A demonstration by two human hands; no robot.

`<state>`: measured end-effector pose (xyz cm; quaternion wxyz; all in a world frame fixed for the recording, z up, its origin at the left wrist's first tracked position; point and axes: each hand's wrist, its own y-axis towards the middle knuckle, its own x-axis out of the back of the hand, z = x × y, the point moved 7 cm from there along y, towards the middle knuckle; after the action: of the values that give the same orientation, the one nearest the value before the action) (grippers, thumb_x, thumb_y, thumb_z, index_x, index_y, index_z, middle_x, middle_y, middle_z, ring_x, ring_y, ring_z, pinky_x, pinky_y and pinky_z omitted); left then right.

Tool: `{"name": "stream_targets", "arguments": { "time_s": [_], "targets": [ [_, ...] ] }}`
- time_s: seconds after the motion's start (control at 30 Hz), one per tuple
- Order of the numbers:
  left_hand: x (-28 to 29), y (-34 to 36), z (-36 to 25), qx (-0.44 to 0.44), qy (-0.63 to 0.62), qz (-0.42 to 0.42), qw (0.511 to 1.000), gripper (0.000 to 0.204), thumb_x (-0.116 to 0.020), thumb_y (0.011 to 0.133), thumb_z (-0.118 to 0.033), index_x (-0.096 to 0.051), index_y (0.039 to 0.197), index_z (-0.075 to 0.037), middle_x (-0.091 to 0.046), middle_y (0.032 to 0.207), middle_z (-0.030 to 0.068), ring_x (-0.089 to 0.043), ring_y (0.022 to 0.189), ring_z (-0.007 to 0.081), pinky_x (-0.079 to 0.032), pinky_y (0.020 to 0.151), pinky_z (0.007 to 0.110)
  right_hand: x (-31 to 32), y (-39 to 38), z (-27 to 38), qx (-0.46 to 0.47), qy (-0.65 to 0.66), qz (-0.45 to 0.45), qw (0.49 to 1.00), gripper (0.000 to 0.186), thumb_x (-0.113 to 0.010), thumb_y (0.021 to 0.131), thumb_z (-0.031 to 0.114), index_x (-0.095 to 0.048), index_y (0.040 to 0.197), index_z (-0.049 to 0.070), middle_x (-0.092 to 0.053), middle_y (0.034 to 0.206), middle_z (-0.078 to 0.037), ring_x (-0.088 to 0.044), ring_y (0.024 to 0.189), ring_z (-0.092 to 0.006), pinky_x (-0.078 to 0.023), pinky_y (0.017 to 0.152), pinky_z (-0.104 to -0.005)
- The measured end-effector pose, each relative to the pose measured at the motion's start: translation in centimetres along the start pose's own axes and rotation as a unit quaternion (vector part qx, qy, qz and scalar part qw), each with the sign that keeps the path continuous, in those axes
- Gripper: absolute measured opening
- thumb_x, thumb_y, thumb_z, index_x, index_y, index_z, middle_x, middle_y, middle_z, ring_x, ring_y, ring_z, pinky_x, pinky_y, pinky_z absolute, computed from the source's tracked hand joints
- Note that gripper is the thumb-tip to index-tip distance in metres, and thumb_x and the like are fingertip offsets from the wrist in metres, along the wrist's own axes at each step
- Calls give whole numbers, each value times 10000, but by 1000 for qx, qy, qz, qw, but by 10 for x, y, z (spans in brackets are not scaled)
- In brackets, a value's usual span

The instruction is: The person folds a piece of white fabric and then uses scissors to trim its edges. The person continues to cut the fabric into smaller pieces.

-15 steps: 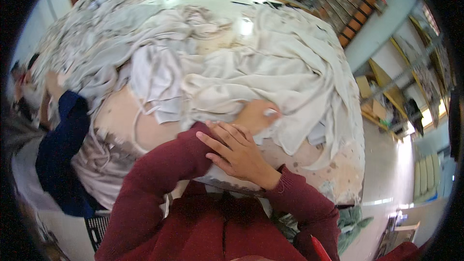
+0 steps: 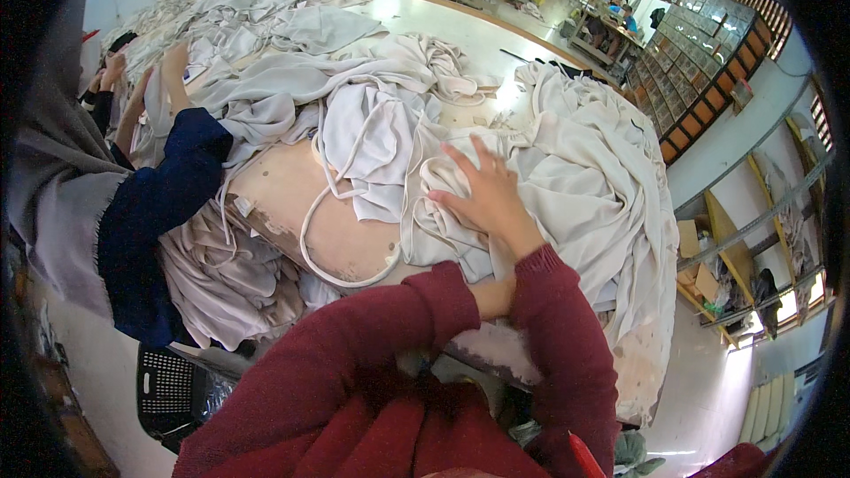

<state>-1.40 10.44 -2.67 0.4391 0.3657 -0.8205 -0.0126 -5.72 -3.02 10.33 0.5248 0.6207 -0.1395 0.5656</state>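
My right hand (image 2: 489, 190) rests with spread fingers on a heap of off-white cloth (image 2: 575, 177) at the table's near right part. My left arm reaches across beneath my right forearm. Only the wrist of my left hand (image 2: 493, 298) shows; its fingers are hidden behind my right sleeve, so what they hold cannot be told. A long pale fabric cord (image 2: 305, 243) loops from a bunched white piece (image 2: 367, 146) to the left of my right hand and over the table edge.
At the left a person in a dark blue sleeve (image 2: 173, 212) handles cloth on the same table (image 2: 274, 190). Beige fabric (image 2: 235, 279) hangs over the near edge above a black plastic basket (image 2: 168, 394). Metal shelving (image 2: 753, 239) stands right.
My right hand has lifted off my left forearm and moved forward onto the cloth. My left hand has slipped from sight beneath my right arm. The view has also shifted.
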Motion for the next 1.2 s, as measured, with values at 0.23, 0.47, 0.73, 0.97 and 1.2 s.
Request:
{"name": "stream_targets", "arguments": {
  "time_s": [0.23, 0.47, 0.73, 0.97, 1.2],
  "targets": [
    [7, -34, 42, 44, 13, 22, 999, 255, -668, 843, -268, -674, 984, -56, -675, 974, 168, -645, 902, 326, -492, 783, 418, -63, 64, 92, 231, 164, 27, 959, 234, -586, 890, 262, -672, 905, 45, -675, 972, -134, -620, 952, -329, -467, 821, -454],
    [13, -41, 56, 55, 2, 29, 998, 235, -670, 838, -246, -670, 979, -58, -670, 986, 171, -638, 917, 332, -490, 790, 423, -128, 90, 136, 189, 83, 47, 977, 290, -643, 845, 248, -601, 1068, 68, -622, 925, -146, -653, 851, -318, -491, 734, -451],
    [19, -38, 52, 41, -22, 10, 999, 214, -672, 832, -222, -666, 974, -61, -663, 1000, 175, -631, 934, 339, -487, 798, 428, -131, 99, 49, 32, 41, 79, 995, 312, -715, 793, 278, -642, 1011, 68, -581, 1028, -132, -650, 853, -326, -483, 722, -443],
    [32, -25, 36, -2, -84, -38, 996, 197, -674, 827, -200, -662, 969, -64, -657, 1012, 179, -624, 949, 345, -484, 805, 432, -37, 94, 25, -46, 316, -78, 944, 348, -751, 811, 356, -698, 1026, 87, -582, 1184, -91, -531, 1067, -264, -382, 935, -446],
    [116, -38, -25, -152, -99, -217, 959, 188, -660, 777, -33, -630, 962, -53, -616, 997, 145, -600, 920, 331, -477, 793, 412, 108, -45, -34, -19, 377, -218, 900, 209, -631, 843, -13, -631, 1053, -15, -557, 1196, -110, -553, 1072, -202, -439, 922, -305]
  ]
}}
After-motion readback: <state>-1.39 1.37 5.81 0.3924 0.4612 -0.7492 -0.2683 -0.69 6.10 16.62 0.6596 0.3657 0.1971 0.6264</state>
